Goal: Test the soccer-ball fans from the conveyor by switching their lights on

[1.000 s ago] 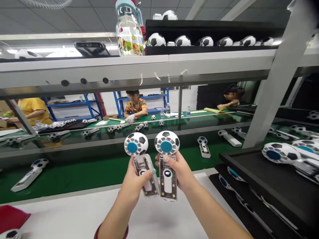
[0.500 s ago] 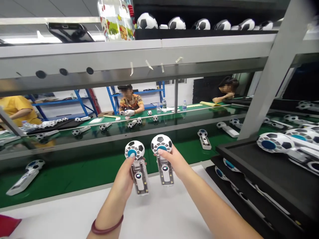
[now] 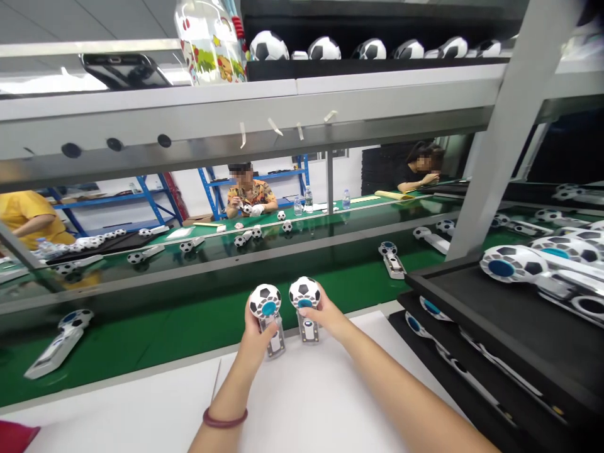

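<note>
My left hand (image 3: 257, 336) grips a small handheld fan (image 3: 267, 309) with a soccer-ball head and blue centre, held upright over the white table (image 3: 141, 409). My right hand (image 3: 325, 314) grips a second soccer-ball fan (image 3: 304, 301) beside it, also upright. The two fan heads sit side by side, nearly touching, near the table's far edge. A red band circles my left wrist.
A green conveyor belt (image 3: 189, 321) runs behind the table carrying more fans (image 3: 59, 340) (image 3: 391, 259). Stacked black trays (image 3: 495, 327) with fans stand at the right. A grey shelf (image 3: 264, 113) overhead holds a bottle and a phone. Other people sit across the line.
Both hands have stretched forward and down with the fans, away from me toward the table's far edge. The view has tilted slightly downward.
</note>
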Available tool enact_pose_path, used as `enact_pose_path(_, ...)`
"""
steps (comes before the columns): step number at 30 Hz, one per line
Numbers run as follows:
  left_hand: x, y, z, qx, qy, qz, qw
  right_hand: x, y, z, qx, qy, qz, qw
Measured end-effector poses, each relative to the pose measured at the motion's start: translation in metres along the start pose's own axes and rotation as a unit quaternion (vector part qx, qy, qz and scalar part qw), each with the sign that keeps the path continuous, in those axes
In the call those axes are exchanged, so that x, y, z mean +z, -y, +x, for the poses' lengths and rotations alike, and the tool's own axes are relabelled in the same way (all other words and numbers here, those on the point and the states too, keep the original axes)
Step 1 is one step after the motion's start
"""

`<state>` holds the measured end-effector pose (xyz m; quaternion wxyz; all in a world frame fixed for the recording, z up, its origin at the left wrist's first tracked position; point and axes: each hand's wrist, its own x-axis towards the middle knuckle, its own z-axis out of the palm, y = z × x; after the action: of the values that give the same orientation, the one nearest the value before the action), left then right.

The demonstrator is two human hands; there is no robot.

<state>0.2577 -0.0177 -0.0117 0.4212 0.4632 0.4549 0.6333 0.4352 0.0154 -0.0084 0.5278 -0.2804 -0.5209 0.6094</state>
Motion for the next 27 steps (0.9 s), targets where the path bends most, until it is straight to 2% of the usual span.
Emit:
enact_pose_path(4, -0.006, 0.018, -0.009, -0.089, 0.035, -0.037, 0.995, -0.006, -0.022, -0.008, 0.06, 0.004, 0.013, 0.998)
enact_pose_path(8, -0.01, 0.014, -0.016, -0.155, 0.047, -0.083, 0.983, 0.0, -0.035, -0.016, 0.102, -0.007, 0.057, 0.993)
enact_pose_path(15, -0.014, 0.01, -0.019, -0.2, 0.137, -0.136, 0.961, 0.003, -0.025, -0.027, 0.14, 0.043, 0.109, 0.983)
enact_pose_path(27, -0.008, 0.0, -0.023, -0.204, 0.175, -0.101, 0.958, -0.001, -0.03, -0.026, 0.146, 0.063, 0.104, 0.982)
